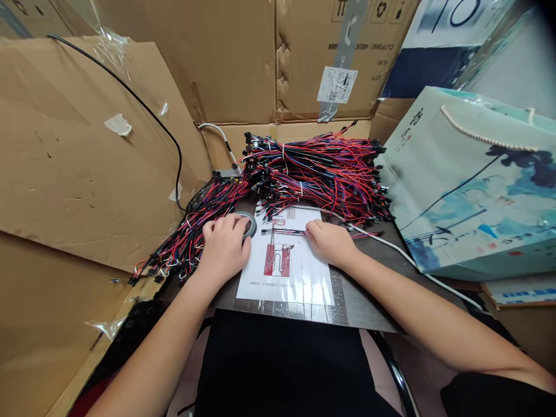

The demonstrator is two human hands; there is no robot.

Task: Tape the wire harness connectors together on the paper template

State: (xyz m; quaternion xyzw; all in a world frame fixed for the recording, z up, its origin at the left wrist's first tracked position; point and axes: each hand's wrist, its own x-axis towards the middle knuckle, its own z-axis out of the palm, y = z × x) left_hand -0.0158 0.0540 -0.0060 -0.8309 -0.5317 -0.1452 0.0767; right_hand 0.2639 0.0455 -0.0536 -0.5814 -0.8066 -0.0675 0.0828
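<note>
My right hand (329, 240) is closed in a pinch on a thin wire harness (284, 231). The harness lies crosswise over a printed sheet (256, 292); its black connector end points left, and red wires come out beyond my hand to the right. My left hand (226, 243) curls over the left side of a grey tape roll (248, 227), with the thumb lower down by the sheet. Part of the roll is hidden under the fingers. Clear tape covers the sheet, which shows a red drawing and a line of print.
Bundled red and black wire harnesses (321, 168) are piled at the back. More loose harnesses (182, 237) spread along the left. A white cable (399, 250) crosses the dark table (369, 295). Cardboard (87, 145) walls the left and back; a pale blue paper bag (473, 191) stands right.
</note>
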